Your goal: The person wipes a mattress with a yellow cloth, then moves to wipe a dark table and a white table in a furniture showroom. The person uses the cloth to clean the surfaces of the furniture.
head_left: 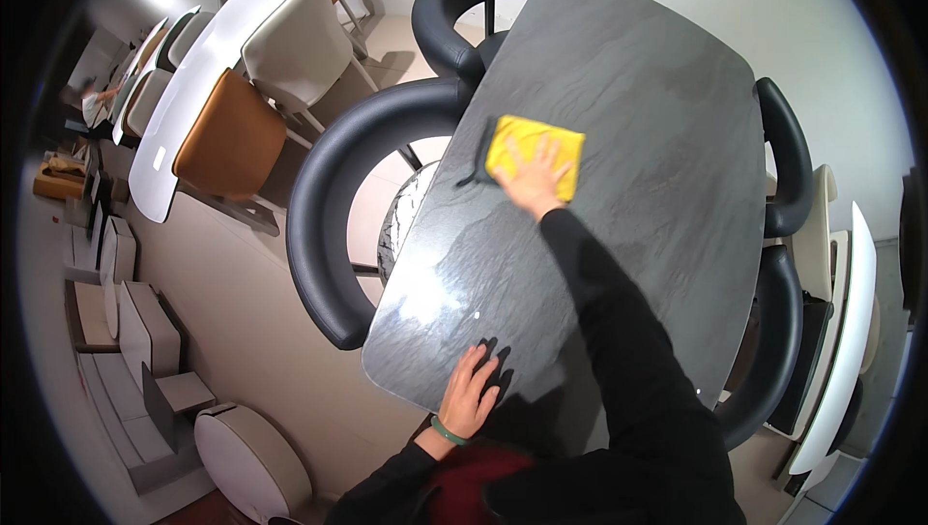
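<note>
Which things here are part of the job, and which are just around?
In use:
- cloth, under the right hand
- dark table, under the cloth; left hand at its near end, contact unclear

Just around:
- black chairs
- brown chair
- white table, at left

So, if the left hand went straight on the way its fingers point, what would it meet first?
Likely the black-sleeved right forearm, stretched across the dark grey, veined tabletop; depth is unclear, so the left hand might pass beneath it.
</note>
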Tool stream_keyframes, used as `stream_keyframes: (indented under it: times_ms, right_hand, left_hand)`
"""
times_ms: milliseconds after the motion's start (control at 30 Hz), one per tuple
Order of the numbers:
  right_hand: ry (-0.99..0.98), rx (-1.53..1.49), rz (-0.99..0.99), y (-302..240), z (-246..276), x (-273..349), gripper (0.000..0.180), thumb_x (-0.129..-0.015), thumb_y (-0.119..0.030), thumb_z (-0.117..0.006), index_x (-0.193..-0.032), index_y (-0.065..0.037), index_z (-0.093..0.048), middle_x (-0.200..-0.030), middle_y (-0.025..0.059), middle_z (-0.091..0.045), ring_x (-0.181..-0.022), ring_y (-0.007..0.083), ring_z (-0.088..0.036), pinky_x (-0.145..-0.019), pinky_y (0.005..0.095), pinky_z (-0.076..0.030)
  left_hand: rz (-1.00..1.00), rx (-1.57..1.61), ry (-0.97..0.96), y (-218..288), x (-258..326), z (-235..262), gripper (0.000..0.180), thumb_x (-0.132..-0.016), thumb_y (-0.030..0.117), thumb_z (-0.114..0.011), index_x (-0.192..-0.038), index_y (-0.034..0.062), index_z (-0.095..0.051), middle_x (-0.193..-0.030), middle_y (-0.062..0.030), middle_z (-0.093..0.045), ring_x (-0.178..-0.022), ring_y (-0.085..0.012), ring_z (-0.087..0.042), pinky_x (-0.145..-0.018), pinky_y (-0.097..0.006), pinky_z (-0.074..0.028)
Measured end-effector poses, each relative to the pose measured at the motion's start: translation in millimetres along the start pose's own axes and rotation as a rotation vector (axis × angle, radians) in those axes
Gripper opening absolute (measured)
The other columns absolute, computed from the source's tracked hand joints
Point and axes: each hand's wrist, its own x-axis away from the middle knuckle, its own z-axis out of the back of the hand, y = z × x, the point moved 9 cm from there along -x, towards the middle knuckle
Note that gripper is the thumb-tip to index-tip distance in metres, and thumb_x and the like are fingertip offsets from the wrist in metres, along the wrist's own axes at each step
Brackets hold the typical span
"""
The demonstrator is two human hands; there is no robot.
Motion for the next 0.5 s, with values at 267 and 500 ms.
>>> stream_keyframes:
  times_ms: [267, 500]
  right_hand:
    - [0.014, -0.02, 0.328, -108.9, -54.0, 218.2, 0.067, -0.089, -0.052, -0.049, -0.149, -0.033, -0.028, -0.155, 0.0274, -0.009, -0.143, 0.0462, -0.003, -0.102, 0.0753, -0.007]
    - [-0.243, -0.097, 0.152, -95.8, -61.7, 356.1, 0.059, -0.089, -0.047, -0.05, -0.142, -0.022, -0.044, -0.157, 0.0215, -0.008, -0.145, 0.0403, -0.005, -0.105, 0.073, -0.006]
  left_hand:
    - [-0.107, -0.098, 0.027, 6.8, -49.7, 53.3, 0.039, -0.082, 0.003, -0.056, -0.119, -0.0061, -0.054, -0.11, -0.0253, -0.056, -0.105, -0.0463, -0.051, -0.097, -0.047, -0.039]
    - [-0.156, -0.038, -0.251, -50.5, -6.2, 27.3, 0.045, -0.089, 0.016, -0.058, -0.131, 0.0024, -0.05, -0.138, -0.0206, -0.044, -0.13, -0.0399, -0.039, -0.108, -0.046, -0.033]
